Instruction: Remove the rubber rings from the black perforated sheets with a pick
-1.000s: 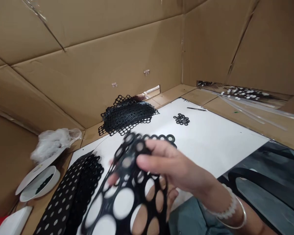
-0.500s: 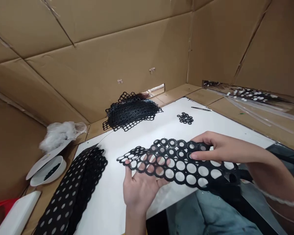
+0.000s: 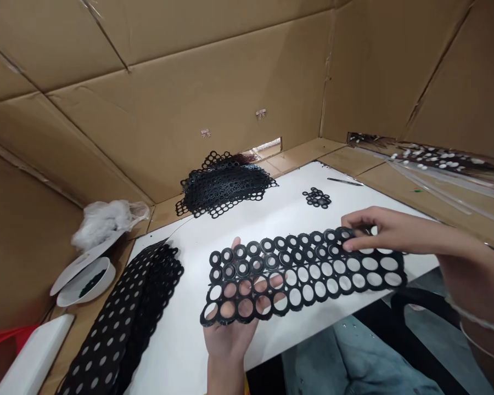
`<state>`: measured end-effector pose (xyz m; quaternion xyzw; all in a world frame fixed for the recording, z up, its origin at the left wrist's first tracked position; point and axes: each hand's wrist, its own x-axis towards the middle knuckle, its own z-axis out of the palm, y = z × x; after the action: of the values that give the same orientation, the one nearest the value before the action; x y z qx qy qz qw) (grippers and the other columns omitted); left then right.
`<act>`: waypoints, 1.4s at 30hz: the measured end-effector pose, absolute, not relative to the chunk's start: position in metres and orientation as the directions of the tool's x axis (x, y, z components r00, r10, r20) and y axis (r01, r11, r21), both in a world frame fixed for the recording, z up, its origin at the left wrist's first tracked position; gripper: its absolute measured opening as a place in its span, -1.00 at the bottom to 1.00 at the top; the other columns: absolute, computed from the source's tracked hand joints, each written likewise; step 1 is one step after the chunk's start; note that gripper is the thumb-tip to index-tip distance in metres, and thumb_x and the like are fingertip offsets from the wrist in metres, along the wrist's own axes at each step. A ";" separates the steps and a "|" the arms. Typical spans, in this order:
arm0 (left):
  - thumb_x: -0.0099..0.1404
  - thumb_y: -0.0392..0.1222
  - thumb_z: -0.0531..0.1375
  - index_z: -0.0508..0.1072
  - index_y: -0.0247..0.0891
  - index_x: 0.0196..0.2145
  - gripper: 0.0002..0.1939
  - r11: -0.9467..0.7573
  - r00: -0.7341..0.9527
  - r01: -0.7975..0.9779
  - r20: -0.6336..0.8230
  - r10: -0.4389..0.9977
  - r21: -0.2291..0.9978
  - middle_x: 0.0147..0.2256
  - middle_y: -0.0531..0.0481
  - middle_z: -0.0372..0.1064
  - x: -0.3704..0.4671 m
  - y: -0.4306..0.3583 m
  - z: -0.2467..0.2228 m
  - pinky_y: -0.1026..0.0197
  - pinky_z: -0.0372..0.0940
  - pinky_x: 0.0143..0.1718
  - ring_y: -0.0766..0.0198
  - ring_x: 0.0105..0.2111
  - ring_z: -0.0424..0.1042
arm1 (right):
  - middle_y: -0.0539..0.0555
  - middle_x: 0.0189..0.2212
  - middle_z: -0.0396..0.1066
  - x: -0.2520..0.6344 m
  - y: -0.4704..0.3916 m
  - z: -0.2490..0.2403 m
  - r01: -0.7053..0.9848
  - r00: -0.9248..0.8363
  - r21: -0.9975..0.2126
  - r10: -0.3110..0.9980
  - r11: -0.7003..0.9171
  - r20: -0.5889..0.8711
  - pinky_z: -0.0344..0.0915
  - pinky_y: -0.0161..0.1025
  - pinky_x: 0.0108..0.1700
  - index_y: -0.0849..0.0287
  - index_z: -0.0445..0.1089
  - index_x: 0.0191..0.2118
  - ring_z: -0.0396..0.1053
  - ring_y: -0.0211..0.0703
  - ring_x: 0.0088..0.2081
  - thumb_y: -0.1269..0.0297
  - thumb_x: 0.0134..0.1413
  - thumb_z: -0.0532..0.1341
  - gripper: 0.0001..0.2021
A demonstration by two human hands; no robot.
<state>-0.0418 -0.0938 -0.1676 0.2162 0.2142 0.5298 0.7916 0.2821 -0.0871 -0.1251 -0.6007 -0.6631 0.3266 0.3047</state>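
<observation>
A black lattice strip (image 3: 300, 271) made of joined rings is spread above the white board. Its upper two rows have small holes and its lower two rows have large ones. My left hand (image 3: 234, 307) lies palm up under the left end, fingers spread and partly seen through the holes. At the upper right edge, my right hand (image 3: 366, 233) pinches the strip between thumb and fingers. Behind the strip, a small cluster of black rings (image 3: 316, 197) rests on the white board (image 3: 181, 318).
A pile of black ring sheets (image 3: 226, 186) stands at the back. Dotted black strips (image 3: 102, 334) lie at the left, beside a white bowl (image 3: 102, 288) and a plastic bag (image 3: 102, 219). A thin dark tool (image 3: 344, 181) lies at the back right. Cardboard walls (image 3: 230, 71) surround the board.
The strip has been unfolded and flattened, its left end now broad over my left palm. My right hand has shifted right and slightly up. The view has shifted a little.
</observation>
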 end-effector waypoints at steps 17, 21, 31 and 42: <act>0.15 -0.20 0.29 0.54 -0.29 -0.33 -0.87 0.417 0.260 -0.188 -0.365 0.894 0.889 -0.41 -0.11 0.52 -0.037 -0.092 -0.140 0.22 0.34 -0.31 0.15 -0.35 0.50 | -0.01 -0.57 0.28 0.287 -0.069 -0.146 0.436 0.372 -0.892 0.926 -0.115 0.062 0.08 -0.24 -0.43 0.14 0.34 -0.47 0.21 -0.19 -0.49 -0.11 -0.14 0.30 -0.62; 0.24 -0.09 0.22 0.41 -0.23 -0.06 -0.67 0.316 0.205 -0.015 -0.307 0.929 0.949 -0.29 -0.08 0.53 -0.025 -0.092 -0.146 0.24 0.35 -0.26 0.20 -0.31 0.49 | 0.12 -0.35 0.37 0.230 -0.081 -0.144 0.663 0.472 -0.741 0.707 0.110 0.527 0.20 -0.04 -0.17 0.12 0.33 -0.35 0.29 0.02 -0.25 0.07 0.03 0.22 -0.78; 0.21 -0.22 0.19 0.52 -0.26 -0.26 -0.84 0.031 0.092 0.143 -0.045 0.995 0.989 -0.41 0.00 0.49 -0.016 -0.101 -0.146 0.28 0.32 -0.37 0.23 -0.42 0.42 | 0.07 -0.38 0.33 0.085 -0.102 -0.151 0.398 0.200 -0.865 0.891 0.306 0.407 0.27 -0.28 -0.42 0.20 0.34 -0.09 0.28 -0.21 -0.44 0.26 0.11 0.15 -0.75; 0.17 -0.12 0.22 0.55 -0.26 -0.48 -0.81 -0.045 0.096 0.241 0.023 0.995 0.969 -0.58 0.02 0.43 -0.013 -0.107 -0.140 0.30 0.25 -0.49 0.27 -0.55 0.30 | -0.09 -0.55 0.12 0.111 -0.098 -0.138 0.123 0.072 -0.970 0.973 0.211 0.221 0.10 -0.36 -0.50 0.14 0.43 -0.33 0.11 -0.32 -0.53 0.21 -0.06 0.31 -0.83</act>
<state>-0.0134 -0.1069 -0.1398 0.5885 0.5251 0.4199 0.4490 0.1111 -0.0982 -0.1377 -0.4915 -0.5575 0.3911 0.5428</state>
